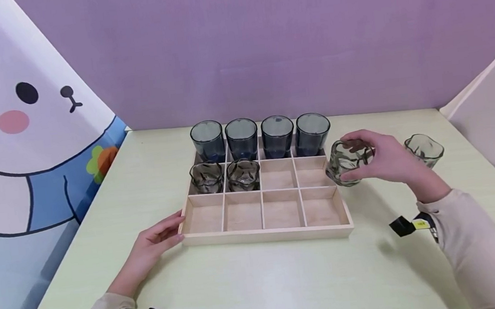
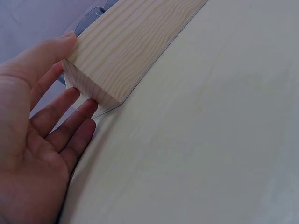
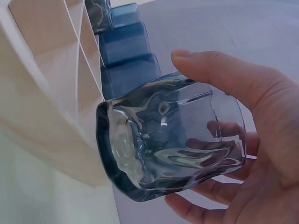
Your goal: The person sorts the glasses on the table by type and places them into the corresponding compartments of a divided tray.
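In the head view my right hand (image 1: 385, 157) grips a clear, wavy-sided glass (image 1: 349, 164) just off the right side of a wooden divided tray (image 1: 265, 235). The right wrist view shows that glass (image 3: 173, 140) tilted, the thumb on one side and fingers round the other. My left hand (image 1: 159, 239) touches the tray's front left corner; in the left wrist view its loosely extended fingertips (image 2: 88, 108) rest against the wooden end. Two dark wavy glasses, a left one (image 1: 207, 179) and a right one (image 1: 243, 176), sit in the tray's middle row.
Several straight blue-grey glasses (image 1: 242, 137) stand along the tray's back row. Another clear wavy glass (image 1: 425, 148) stands on the table (image 1: 270, 288) to the right, behind my right wrist. A purple backdrop (image 1: 263, 47) rises at the table's far edge.
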The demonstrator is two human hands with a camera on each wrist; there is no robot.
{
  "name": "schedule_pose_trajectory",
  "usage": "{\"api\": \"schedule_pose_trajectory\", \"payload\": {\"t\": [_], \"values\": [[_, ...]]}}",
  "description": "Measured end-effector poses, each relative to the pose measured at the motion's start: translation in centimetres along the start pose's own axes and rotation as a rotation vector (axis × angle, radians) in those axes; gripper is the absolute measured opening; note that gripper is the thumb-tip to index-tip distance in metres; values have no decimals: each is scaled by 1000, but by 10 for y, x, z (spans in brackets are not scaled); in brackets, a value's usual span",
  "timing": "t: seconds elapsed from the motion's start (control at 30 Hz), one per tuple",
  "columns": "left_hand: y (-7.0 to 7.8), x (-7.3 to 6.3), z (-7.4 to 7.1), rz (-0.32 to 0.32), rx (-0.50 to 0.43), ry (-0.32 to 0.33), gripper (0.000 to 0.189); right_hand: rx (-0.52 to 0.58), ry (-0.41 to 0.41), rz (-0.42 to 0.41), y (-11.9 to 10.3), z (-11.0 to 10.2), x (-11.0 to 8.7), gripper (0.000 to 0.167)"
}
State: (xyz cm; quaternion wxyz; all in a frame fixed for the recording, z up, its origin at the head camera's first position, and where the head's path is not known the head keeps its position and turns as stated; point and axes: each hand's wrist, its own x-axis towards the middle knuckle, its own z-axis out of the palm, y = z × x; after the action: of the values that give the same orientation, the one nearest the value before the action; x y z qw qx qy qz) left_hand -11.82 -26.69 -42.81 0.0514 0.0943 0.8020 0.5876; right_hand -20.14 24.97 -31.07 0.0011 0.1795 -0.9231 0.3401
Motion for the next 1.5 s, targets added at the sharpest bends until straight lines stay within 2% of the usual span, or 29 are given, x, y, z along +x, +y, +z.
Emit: {"api": "schedule_pose_trajectory", "payload": {"t": [0.23, 0.63, 1.03, 1.5], "values": [[-1, 0, 1, 7, -14, 4, 44, 29, -25, -29, -14, 10, 9, 81], [-2, 0, 0, 25, -11, 8, 43, 48, -28, -84, -26, 31, 25, 76], [0, 0, 1, 41, -29, 10, 42, 94, -44, -66, -38, 47, 37, 77], [-1, 1, 1, 47, -24, 11, 42, 74, -68, -75, -46, 66, 52, 81]]}}
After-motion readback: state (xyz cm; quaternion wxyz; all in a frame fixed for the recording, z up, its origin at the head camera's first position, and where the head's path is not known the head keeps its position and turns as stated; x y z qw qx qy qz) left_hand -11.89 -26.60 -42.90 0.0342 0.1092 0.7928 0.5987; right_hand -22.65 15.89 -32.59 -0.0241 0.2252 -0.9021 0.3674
